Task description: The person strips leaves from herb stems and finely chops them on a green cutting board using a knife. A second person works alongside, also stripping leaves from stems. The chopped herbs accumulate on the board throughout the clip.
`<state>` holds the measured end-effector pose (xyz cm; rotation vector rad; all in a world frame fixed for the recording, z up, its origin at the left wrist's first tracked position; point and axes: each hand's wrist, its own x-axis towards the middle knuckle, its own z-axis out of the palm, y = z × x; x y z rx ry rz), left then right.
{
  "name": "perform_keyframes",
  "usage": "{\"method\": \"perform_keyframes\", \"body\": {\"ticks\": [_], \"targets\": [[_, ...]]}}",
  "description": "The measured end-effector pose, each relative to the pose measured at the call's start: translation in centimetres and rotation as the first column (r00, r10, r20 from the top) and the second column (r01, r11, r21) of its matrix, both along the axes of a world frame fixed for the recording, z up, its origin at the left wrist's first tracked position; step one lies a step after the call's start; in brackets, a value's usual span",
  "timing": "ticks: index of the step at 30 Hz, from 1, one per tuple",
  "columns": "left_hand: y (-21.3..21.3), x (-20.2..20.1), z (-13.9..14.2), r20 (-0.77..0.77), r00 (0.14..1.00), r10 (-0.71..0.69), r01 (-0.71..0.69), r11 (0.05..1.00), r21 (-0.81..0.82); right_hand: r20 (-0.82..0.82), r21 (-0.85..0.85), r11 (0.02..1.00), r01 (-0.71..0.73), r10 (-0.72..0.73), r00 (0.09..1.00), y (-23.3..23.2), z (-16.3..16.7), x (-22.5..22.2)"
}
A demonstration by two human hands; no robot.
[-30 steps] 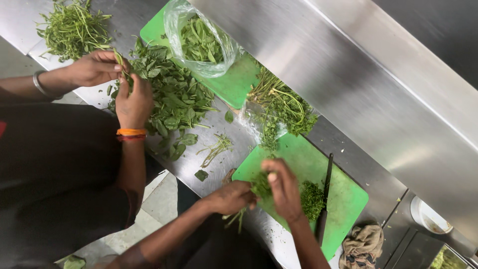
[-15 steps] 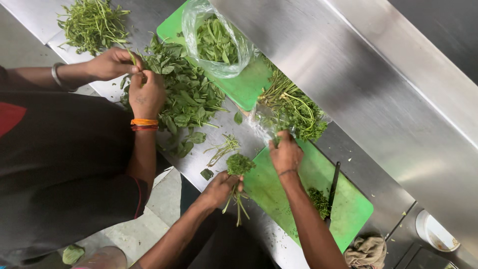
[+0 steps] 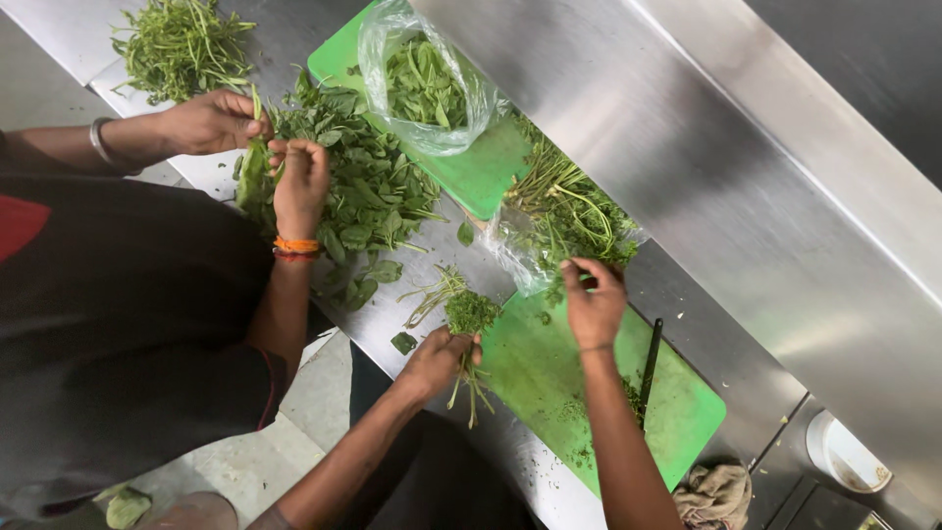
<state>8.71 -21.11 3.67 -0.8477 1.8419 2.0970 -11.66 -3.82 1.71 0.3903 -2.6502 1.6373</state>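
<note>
My left hand (image 3: 437, 361) grips a small bunch of green herbs (image 3: 469, 314) by its stems, at the left edge of a green cutting board (image 3: 549, 383). My right hand (image 3: 594, 304) reaches to the far edge of that board. Its fingers are curled on sprigs at the rim of a heap of stemmy herbs (image 3: 574, 211) that lies on clear plastic. A black-handled knife (image 3: 650, 363) lies on the board to the right of my right forearm. Chopped green bits are scattered over the board.
A co-worker on the left picks at a pile of broad leaves (image 3: 368, 186) with both hands (image 3: 211, 120) (image 3: 299, 182). A clear bag of leaves (image 3: 422, 83) sits on a second green board (image 3: 481, 172). More herbs (image 3: 182, 44) lie far left. A cloth (image 3: 711, 491) and a white bowl (image 3: 844, 456) are at the right.
My right hand left the board's middle and went up to the herb heap. My left hand drew its bunch to the board's left edge. The co-worker keeps picking leaves.
</note>
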Motion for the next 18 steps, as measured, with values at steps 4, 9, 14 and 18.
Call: {"method": "perform_keyframes", "body": {"ticks": [4,9,14,18], "targets": [[-0.2,-1.1,-0.2,-0.028,0.999,0.04,-0.039,0.999,0.038,0.344,-0.159,0.985,0.068,-0.009,0.939,1.3,0.9,-0.4],[-0.7,-7.3,1.4,-0.207,0.974,0.093,-0.068,0.99,0.123,0.282,-0.193,0.978,-0.083,0.136,0.95,1.3,1.8,0.9],[-0.1,-11.6,3.0,0.056,0.995,0.084,-0.092,0.983,0.162,0.141,-0.222,0.959,-0.177,0.211,0.967,1.2,2.6,3.2],[0.7,-12.1,2.6,0.069,0.995,0.072,-0.078,0.993,0.083,0.235,-0.167,0.974,-0.156,0.193,0.953,1.4,2.9,3.7]]}}
